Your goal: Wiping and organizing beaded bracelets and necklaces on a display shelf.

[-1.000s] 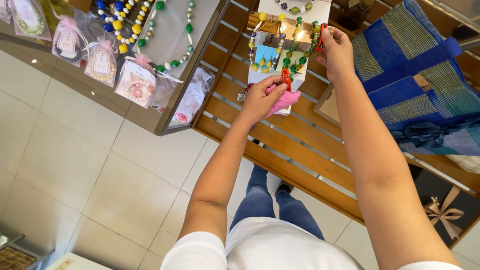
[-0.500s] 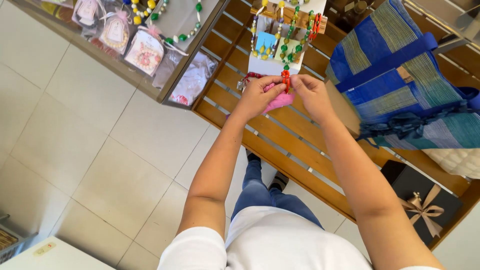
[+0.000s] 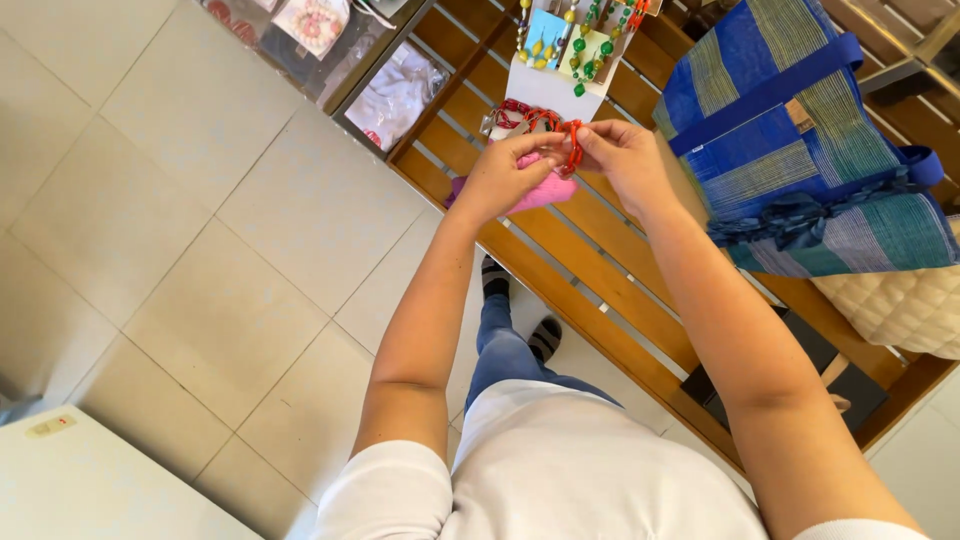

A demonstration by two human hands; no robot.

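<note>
Both my hands meet above a slatted wooden shelf. My left hand and my right hand pinch a red beaded string between their fingertips. More red beads loop back toward a white display card. A pink pouch lies under my left hand, partly hidden by it. Green and yellow bead earrings hang on small cards at the top of the white card.
A blue striped fabric bag stands on the shelf at the right, a cream quilted cushion beside it. A glass case with wrapped trinkets is at the top left. Pale floor tiles lie below; a white cabinet top sits bottom left.
My right hand has come down from the hanging beads on the card and joined my left hand on the red string. The view has shifted left and down.
</note>
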